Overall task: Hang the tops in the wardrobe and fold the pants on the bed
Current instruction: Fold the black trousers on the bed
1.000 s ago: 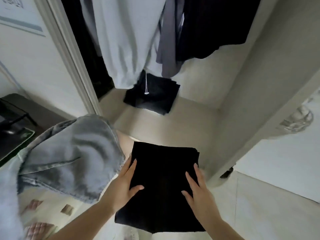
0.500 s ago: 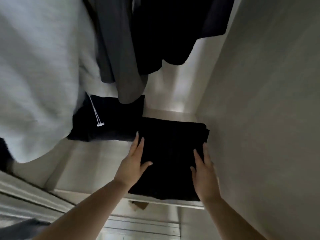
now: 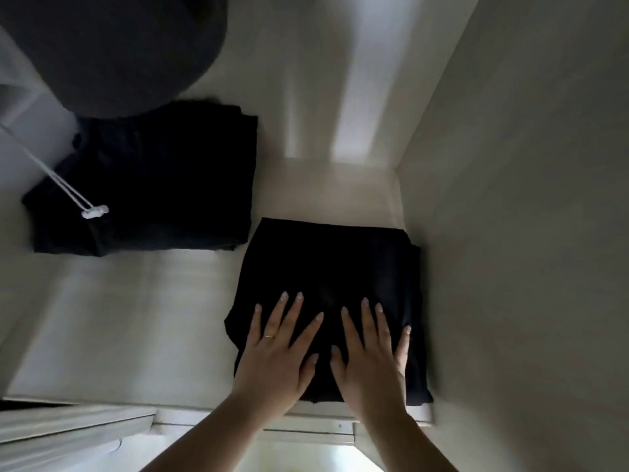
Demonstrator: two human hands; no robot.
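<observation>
Folded black pants (image 3: pixel 326 267) lie flat on the wardrobe floor (image 3: pixel 136 318), tucked into the right front corner against the side wall. My left hand (image 3: pixel 275 352) and my right hand (image 3: pixel 371 352) rest side by side on the near half of the pants, palms down, fingers straight and spread. A second folded black garment (image 3: pixel 163 185) lies further back on the left. A dark hanging top (image 3: pixel 112 49) fills the upper left, its hem just above that pile.
The wardrobe's right wall (image 3: pixel 510 199) runs close beside the pants. A white drawstring with a toggle (image 3: pixel 93 211) dangles over the left pile. The wardrobe's front edge and door rail (image 3: pixel 306 430) cross below my wrists.
The pants went from being carried in front of the wardrobe to lying on its floor at the right. My hands moved from gripping the sides to pressing flat on top.
</observation>
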